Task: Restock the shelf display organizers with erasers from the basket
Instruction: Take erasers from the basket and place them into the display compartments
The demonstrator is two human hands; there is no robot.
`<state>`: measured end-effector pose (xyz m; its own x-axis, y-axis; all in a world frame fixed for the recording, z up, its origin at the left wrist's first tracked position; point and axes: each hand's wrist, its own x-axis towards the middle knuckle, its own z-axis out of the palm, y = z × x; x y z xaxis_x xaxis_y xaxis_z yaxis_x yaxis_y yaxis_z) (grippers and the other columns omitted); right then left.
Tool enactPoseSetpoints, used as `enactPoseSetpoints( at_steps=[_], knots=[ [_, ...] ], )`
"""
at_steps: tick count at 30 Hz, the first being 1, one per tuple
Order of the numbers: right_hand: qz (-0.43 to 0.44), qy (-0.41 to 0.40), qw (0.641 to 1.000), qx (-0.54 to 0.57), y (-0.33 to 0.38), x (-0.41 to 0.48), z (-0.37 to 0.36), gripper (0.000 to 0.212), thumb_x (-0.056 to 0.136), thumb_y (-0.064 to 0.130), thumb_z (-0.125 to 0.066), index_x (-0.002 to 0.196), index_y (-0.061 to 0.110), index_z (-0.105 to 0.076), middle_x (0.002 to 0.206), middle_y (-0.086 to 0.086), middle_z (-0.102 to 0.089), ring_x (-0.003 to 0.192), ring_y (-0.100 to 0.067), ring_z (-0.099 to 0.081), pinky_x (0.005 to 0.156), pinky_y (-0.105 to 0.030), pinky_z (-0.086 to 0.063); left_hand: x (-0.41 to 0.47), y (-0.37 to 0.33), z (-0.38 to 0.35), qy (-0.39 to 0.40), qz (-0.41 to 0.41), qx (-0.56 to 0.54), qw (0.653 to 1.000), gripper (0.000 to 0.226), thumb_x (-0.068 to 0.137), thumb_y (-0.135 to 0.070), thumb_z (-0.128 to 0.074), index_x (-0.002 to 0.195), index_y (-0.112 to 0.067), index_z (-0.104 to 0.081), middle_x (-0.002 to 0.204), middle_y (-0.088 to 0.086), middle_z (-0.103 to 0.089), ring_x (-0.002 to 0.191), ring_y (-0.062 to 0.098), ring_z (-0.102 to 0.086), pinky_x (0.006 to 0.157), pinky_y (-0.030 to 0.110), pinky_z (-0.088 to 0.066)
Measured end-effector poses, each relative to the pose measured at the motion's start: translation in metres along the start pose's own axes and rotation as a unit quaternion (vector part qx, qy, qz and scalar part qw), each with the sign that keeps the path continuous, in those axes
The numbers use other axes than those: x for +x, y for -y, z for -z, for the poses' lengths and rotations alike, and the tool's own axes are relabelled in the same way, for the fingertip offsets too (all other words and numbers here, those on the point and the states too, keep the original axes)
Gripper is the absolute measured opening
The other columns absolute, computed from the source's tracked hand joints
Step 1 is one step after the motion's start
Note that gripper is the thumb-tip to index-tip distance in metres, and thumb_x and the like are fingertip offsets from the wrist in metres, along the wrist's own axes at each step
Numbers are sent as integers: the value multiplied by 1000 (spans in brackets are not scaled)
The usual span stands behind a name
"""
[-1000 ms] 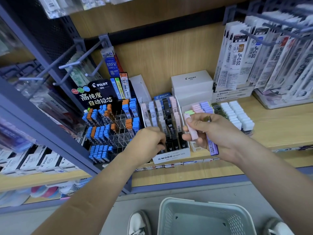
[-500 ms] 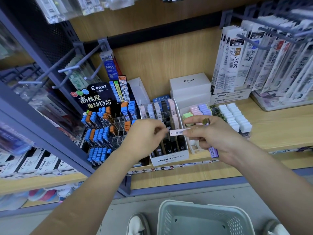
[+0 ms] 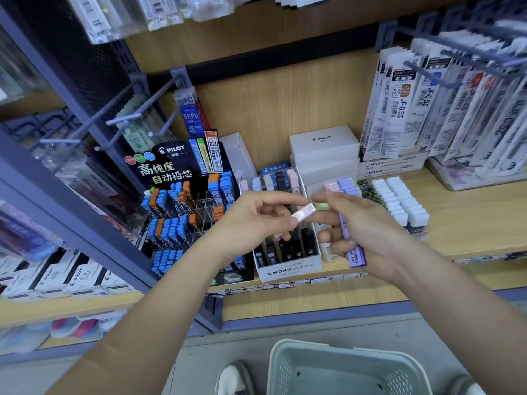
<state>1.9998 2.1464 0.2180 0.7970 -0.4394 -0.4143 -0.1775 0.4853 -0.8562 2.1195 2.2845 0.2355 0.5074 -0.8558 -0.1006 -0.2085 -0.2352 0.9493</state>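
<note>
The left hand (image 3: 256, 223) pinches a slim, rectangular pale pink eraser (image 3: 303, 213) between thumb and forefinger, its glossy wrapped length slanting up toward the right hand (image 3: 368, 232); the remaining left fingers are curled in under it. The right forefinger reaches across to the stick's upper end, touching it or just short of it, I cannot tell which. The lower right fingers fold around a long lilac eraser (image 3: 353, 250) with a barcode label, holding it against the palm. A mint green piece (image 3: 323, 206) shows just under the right forefinger; whether it is held or stands in the tray behind is unclear. Directly beneath and between the two hands sits a white card box (image 3: 288, 270) printed MONO graph, split into narrow slots of dark cases. Just beyond the right knuckles stands a row of pastel erasers (image 3: 343, 185), pink and lilac, and farther out on that side are two ranks of blocky white-capped erasers (image 3: 399, 201) on the wooden shelf (image 3: 470, 212). Outward of the left hand is a clear acrylic lead rack (image 3: 182, 212) packed with blue and orange cases. Below both wrists, on the floor, is a pale perforated plastic basket (image 3: 313, 345).
</note>
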Motion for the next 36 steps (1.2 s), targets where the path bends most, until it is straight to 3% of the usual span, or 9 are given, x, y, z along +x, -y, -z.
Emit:
enactPoseSetpoints(
  at_steps=[4,10,12,16,20,24,27,30,36],
  knots=[
    [5,20,1000,-22,3,0,1,20,96,29,-57,100,11,-62,89,-12,-74,36,-9,-30,37,-18,-16,-1,0,1,-8,6,-44,999,29,87,-1,-64,111,-16,-66,78,10,-64,67,20,-65,64,27,-52],
    [65,44,996,-36,1,4,0,7,86,16,-68,86,9,-67,71,-3,-65,42,-5,-31,34,-15,-22,0,-2,2,15,0,-45,999,39,85,0,-66,119,-20,-64,80,14,-65,69,24,-67,68,32,-55],
    [70,45,996,-27,1,5,-3,10,82,19,-71,83,9,-66,70,-2,-63,43,-5,-31,34,-15,-22,-1,-2,2,5,-15,-29,999,39,83,0,-69,117,-18,-66,79,13,-68,68,20,-66,66,27,-53],
    [54,42,997,-32,3,6,-12,24,82,30,-70,95,11,-66,77,-6,-70,44,-7,-30,34,-15,-23,0,-4,4,-80,-50,11,995,28,80,-9,-74,103,-23,-69,73,17,-69,64,21,-59,69,31,-49],
    [-4,19,1000,19,5,9,-13,6,94,17,-53,97,14,-57,86,-12,-74,47,-11,-31,36,-17,-23,2,-5,30,-235,-74,32,968,19,83,-14,-71,97,-18,-58,71,15,-70,51,17,-53,52,20,-44],
    [-12,-6,998,62,3,14,-12,18,83,-1,-40,84,15,-48,78,-12,-68,46,-13,-31,40,-20,-23,11,6,55,-335,-78,79,936,17,83,-14,-72,84,-21,-57,61,7,-66,63,39,-56,71,40,-54],
    [-10,-9,998,62,2,15,-11,24,81,-5,-36,87,13,-50,78,-12,-63,45,-13,-33,42,-22,-25,23,14,57,-345,-63,148,925,21,80,-16,-75,80,-25,-57,63,-5,-65,66,23,-65,70,36,-56],
    [-4,-4,997,72,1,16,-10,27,81,-6,-34,93,11,-51,75,-12,-64,45,-13,-34,41,-22,-27,32,19,55,-329,-57,210,919,21,79,-19,-77,81,-25,-58,68,-10,-62,63,1,-60,64,20,-51],
    [-11,18,998,66,3,14,-11,29,80,-7,-33,97,6,-53,78,-15,-70,45,-16,-41,39,-21,-31,42,32,52,-297,-77,356,883,14,79,-27,-76,85,-30,-64,82,-12,-58,84,9,-54,78,26,-45]
  ],
)
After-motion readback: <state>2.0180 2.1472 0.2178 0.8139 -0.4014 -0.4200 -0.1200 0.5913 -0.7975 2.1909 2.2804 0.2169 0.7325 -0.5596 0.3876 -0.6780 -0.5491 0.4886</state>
